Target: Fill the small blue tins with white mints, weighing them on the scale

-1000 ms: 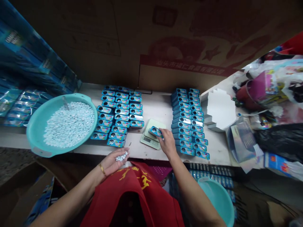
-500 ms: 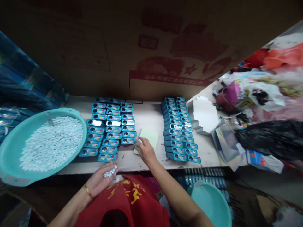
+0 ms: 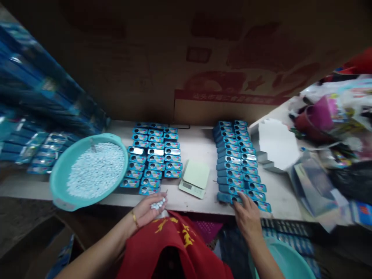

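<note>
My left hand (image 3: 148,212) is palm up near the table's front edge, cupped around a small heap of pale candies (image 3: 157,204). Over on the right, my right hand (image 3: 247,215) has its thumb and fingers at the end of the front small blue box (image 3: 229,198) in the right rows. Between the hands lies a pale green kitchen scale (image 3: 197,173), its plate bare. Left of the scale stand rows of similar blue boxes (image 3: 156,152) with round openings, and pale candies show in some front ones. A turquoise basin (image 3: 56,178) of candies sits farther left.
Stacked white card pieces (image 3: 277,145) and a clear plastic container (image 3: 310,186) lie right of the boxes. A large cardboard carton (image 3: 162,77) walls off the back. Blue packs (image 3: 43,93) are piled at the far left; another turquoise basin (image 3: 287,255) sits below the table.
My right hand has moved from the scale to the front of the right-hand box rows. My left hand still holds the candies. The view has turned leftward.
</note>
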The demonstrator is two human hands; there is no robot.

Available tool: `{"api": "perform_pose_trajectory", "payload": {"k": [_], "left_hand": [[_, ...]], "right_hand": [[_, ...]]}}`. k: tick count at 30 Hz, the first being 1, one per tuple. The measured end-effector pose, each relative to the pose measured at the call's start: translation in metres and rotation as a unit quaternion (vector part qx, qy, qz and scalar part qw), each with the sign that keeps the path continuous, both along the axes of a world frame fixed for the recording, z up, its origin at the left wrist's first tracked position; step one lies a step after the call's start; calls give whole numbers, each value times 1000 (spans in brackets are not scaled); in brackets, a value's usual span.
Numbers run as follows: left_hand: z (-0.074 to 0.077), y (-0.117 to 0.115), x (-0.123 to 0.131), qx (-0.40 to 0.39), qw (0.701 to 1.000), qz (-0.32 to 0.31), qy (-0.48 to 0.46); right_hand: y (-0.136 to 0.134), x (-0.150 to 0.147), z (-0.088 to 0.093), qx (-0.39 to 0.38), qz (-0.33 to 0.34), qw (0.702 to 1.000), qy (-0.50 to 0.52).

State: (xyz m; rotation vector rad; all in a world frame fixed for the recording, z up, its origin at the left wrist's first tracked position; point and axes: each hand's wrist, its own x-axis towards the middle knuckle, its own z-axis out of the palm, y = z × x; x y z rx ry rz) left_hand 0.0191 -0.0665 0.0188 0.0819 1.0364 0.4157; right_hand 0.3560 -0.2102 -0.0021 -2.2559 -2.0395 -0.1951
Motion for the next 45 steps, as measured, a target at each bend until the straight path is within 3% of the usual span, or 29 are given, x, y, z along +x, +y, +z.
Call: {"api": "perform_pose_trajectory", "payload": {"k": [3,6,9,12,17,20,23,26,30,38,45], "left_hand": [[0,-2,-2,-1,1000,5,-15],[0,-3,-1,5,1000,5,-28],[-1,-5,2,15,999,7,-35],[1,-9,3,19,999,9,-48],[1,-10,3,34,996,-7,-83],[2,-11,6,53,993,-25,-101],[3,-14,9,61,992,-52,-95],[3,-16,9,51,990,-88,-94],[3,-17,8,40,985,-134,-101],[-2,-23,7,39,985,-143,-84],[0,-21,13,33,984,-155,-84]], "right_hand": [[24,-25,21,-2,49,999,11],[66,-55,33,-34,89,995,16],[105,-72,26,-61,116,991,14],[119,-79,14,-35,146,988,40],[103,-124,22,34,196,961,192],[91,-166,38,-53,269,918,285],[89,-188,46,-158,250,902,315],[89,-184,45,-216,218,896,321],[82,-174,42,-229,202,902,305],[70,-177,33,-186,181,911,321],[61,-167,37,-147,156,882,421]]}}
